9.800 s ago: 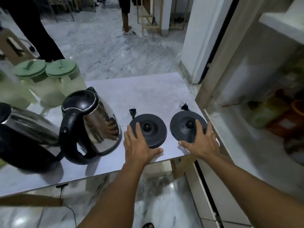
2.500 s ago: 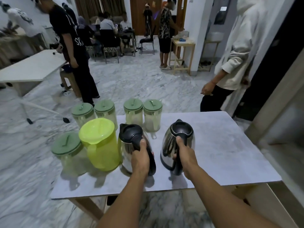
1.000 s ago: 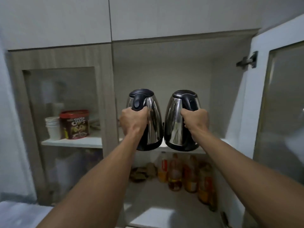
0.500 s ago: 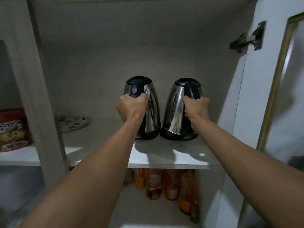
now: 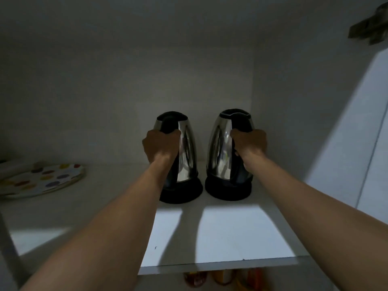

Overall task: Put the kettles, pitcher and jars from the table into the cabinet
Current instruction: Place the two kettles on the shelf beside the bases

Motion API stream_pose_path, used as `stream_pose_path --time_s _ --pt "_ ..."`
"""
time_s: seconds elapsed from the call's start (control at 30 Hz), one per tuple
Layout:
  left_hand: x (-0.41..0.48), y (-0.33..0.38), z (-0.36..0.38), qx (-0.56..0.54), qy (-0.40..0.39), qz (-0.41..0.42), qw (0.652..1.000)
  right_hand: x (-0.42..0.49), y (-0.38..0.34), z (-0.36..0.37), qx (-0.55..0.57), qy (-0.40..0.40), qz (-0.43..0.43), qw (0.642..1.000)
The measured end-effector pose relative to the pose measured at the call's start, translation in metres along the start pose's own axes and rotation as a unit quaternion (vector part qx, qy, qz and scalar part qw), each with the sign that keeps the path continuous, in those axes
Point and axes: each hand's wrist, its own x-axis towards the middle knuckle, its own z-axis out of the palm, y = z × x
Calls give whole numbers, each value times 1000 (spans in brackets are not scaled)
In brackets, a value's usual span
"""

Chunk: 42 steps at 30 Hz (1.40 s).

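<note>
Two steel kettles with black lids and handles stand upright, side by side, deep on the white cabinet shelf [image 5: 226, 238]. Each rests on a round black base. My left hand [image 5: 161, 147] is wrapped around the handle of the left kettle [image 5: 188, 156]. My right hand [image 5: 248, 143] grips the handle of the right kettle [image 5: 218, 152]. The kettles sit close together without touching. The pitcher, the jars and the table are out of view.
A plate with coloured dots [image 5: 39, 180] lies on the shelf at the left. The cabinet's right wall [image 5: 294, 101] is close to the right kettle, and the open door [image 5: 357, 143] with its hinge [image 5: 371, 28] is further right. Bottles [image 5: 222, 278] show under the shelf.
Both kettles have gone deeper into the cabinet and now rest on black bases near the back wall. My head has moved closer, so the shelf fills the view.
</note>
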Motion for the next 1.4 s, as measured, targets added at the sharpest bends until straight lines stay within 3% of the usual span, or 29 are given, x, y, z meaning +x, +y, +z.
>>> stream_pose_path --time_s 0.27,0.67,0.87,1.0,1.1,1.23,1.4 --pt "23 -13 9 -25 -30 -17 999 10 6 10 1 -67 3 998" --pt "-9 -10 0 -19 -55 -43 997 -3 9 1 -66 -76 17 995" --pt "-24 -26 1 31 -50 -11 998 -20 25 -9 -108 -45 2 993" --pt "-49 -45 0 93 18 35 995 -39 48 -9 -122 4 -8 992" --pt "-59 -70 5 123 44 16 991 -50 74 -4 -135 33 7 990" --pt "-70 -110 5 92 -22 14 995 -63 103 -3 -127 31 87 988" --pt "-67 -124 8 69 -71 51 994 -60 113 1 -143 18 70 987"
